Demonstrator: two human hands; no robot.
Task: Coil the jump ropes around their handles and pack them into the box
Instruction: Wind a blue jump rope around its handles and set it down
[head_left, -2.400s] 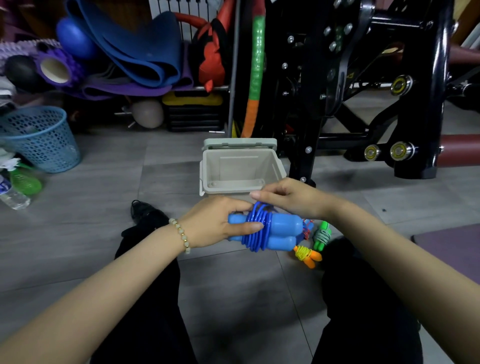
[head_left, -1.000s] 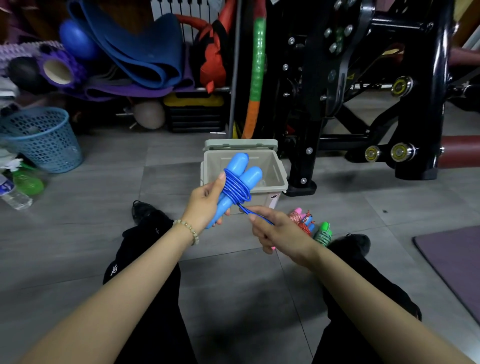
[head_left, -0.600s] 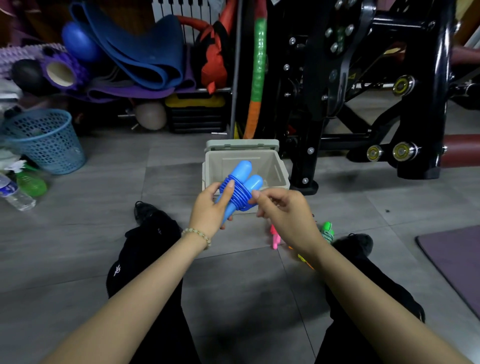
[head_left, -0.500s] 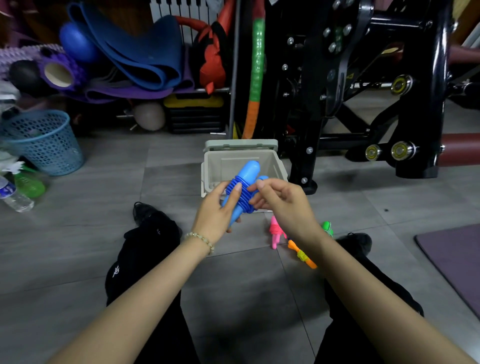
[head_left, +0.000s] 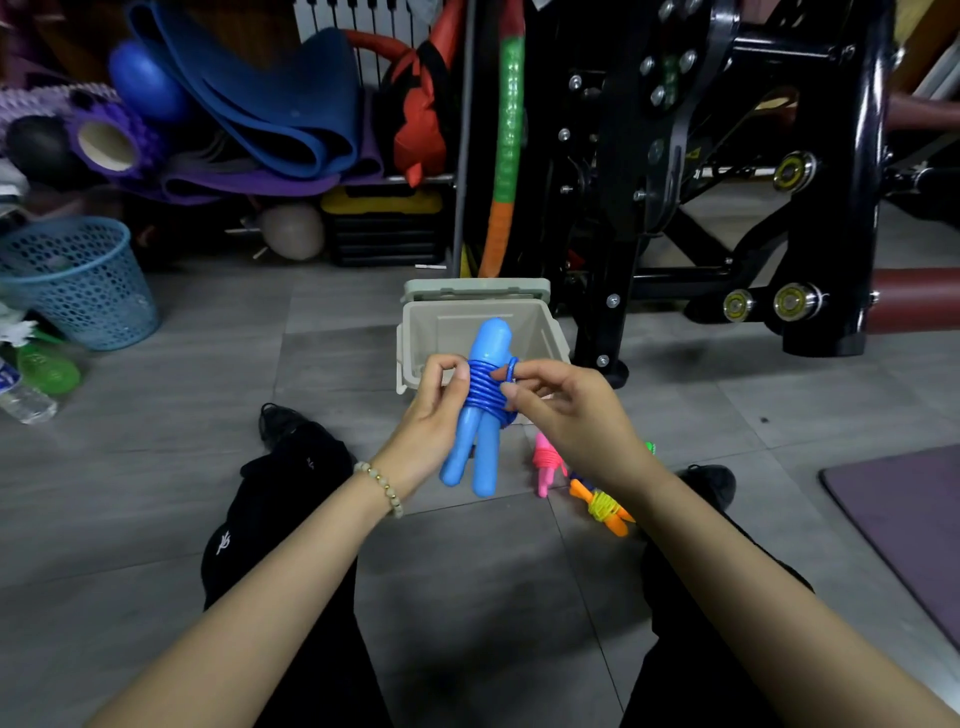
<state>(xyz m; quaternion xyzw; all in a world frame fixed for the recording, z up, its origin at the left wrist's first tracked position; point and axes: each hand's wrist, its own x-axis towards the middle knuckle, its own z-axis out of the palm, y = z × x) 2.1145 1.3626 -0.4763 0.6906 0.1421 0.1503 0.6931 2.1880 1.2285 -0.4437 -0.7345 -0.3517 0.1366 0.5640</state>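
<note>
Left hand (head_left: 434, 415) grips the blue plastic jump rope (head_left: 485, 441) by its paired handles, upright above the grey tiled floor (head_left: 467, 597); right hand (head_left: 566, 415) pinches a loop of the cord coiled round them. Just behind stands the open beige plastic box (head_left: 551, 332). A coiled pink jump rope (head_left: 545, 462) and orange jump rope (head_left: 605, 512) lie nearby.

A grey tiled floor (head_left: 156, 493) spreads before you, with a black exercise machine (head_left: 727, 156) standing ahead on your right. At the back left you see rolled blue and purple mats (head_left: 270, 109) piled up, and a blue mesh basket (head_left: 78, 291) on the floor nearby.
</note>
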